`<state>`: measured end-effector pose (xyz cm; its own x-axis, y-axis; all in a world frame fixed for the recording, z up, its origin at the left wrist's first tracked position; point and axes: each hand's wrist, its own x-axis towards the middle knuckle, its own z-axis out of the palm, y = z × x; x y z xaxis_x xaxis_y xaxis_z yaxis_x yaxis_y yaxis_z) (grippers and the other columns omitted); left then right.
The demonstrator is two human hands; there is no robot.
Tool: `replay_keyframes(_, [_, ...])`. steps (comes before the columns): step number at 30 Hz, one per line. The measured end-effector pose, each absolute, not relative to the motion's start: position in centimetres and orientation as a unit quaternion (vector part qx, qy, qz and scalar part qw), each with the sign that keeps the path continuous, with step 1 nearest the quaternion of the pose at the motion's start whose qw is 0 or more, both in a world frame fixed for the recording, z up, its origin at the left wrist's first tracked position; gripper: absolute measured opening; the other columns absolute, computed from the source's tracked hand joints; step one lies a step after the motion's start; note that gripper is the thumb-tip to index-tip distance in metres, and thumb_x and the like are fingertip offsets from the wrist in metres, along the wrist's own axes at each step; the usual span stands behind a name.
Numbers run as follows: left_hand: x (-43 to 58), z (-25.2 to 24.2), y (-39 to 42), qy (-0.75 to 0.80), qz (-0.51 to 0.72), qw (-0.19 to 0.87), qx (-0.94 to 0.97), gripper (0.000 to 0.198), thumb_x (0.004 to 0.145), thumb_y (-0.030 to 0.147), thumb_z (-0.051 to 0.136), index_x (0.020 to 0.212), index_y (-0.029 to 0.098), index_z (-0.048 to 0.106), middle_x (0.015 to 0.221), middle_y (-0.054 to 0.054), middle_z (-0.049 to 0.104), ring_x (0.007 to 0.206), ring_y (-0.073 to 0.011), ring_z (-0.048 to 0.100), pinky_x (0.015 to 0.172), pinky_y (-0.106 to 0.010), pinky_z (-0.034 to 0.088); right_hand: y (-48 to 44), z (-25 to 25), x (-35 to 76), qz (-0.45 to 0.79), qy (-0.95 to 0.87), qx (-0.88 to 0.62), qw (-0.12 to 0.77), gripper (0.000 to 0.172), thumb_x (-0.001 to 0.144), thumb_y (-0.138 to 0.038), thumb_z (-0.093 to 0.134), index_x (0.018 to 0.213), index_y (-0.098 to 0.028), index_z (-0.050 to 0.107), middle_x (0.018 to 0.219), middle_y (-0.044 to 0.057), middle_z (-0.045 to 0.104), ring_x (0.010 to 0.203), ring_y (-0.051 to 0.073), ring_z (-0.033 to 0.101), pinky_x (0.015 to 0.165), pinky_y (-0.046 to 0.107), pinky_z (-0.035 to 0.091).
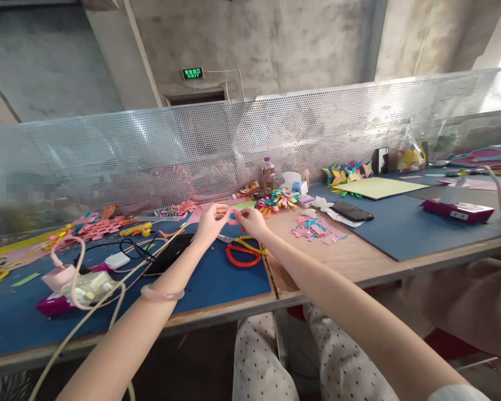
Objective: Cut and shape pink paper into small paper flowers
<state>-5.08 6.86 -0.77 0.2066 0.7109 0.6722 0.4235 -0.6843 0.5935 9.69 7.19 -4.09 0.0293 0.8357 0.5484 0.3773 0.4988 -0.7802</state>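
Observation:
Between my two hands, over the blue table mat, is a small pink paper flower [232, 217] with a blue middle. My left hand [212, 221] pinches its left side, and my right hand [253, 221] pinches the right side. Fingers cover much of the flower's edge. Just below my hands lies a pair of scissors [242, 256] with red and yellow handles. Beyond them, finished-looking paper flowers [284, 198] in several colours sit close together. To the right is a loose pile of pink and blue paper pieces [313, 227].
Cables, a pink charger [60, 277] and a power strip [52, 305] crowd the left. A drink bottle [268, 175] stands by the perforated metal divider [150, 145]. Rightward lie a black phone [352, 211], a yellow paper sheet [382, 187] and a purple power strip [457, 211].

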Motion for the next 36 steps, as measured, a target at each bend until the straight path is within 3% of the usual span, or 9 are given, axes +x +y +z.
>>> replay_keyframes(15, [-5.0, -0.7, 6.7, 0.362, 0.509, 0.142, 0.768, 0.021, 0.075, 0.029, 0.058, 0.092, 0.016, 0.057, 0.090, -0.007, 0.066, 0.084, -0.0168, 0.062, 0.078, -0.034, 0.051, 6.5, -3.5, 9.8, 0.161, -0.680, -0.465, 0.544, 0.024, 0.082, -0.036, 0.050, 0.067, -0.018, 0.055, 0.062, 0.001, 0.063, 0.046, 0.011, 0.055, 0.047, 0.020, 0.041])
replay_keyframes(30, [-4.8, -0.7, 6.6, 0.360, 0.491, 0.149, 0.779, 0.024, 0.074, 0.035, 0.060, 0.090, 0.016, 0.058, 0.086, -0.007, 0.066, 0.078, -0.0165, 0.063, 0.074, -0.032, 0.052, 5.7, -2.4, 10.5, 0.081, -0.703, -0.481, 0.518, 0.014, 0.082, -0.024, 0.051, 0.073, -0.016, 0.058, 0.068, 0.002, 0.061, 0.062, 0.013, 0.056, 0.062, 0.022, 0.041])
replay_keyframes(36, [-4.9, -0.6, 6.4, 0.357, 0.492, 0.176, 0.774, 0.027, 0.075, 0.039, 0.059, 0.088, 0.015, 0.058, 0.086, -0.008, 0.067, 0.075, -0.0173, 0.064, 0.070, -0.032, 0.053, 5.9, -2.8, 10.3, 0.133, -0.707, -0.460, 0.521, 0.012, 0.080, -0.028, 0.055, 0.080, -0.017, 0.057, 0.074, 0.003, 0.062, 0.060, 0.012, 0.056, 0.058, 0.022, 0.044])
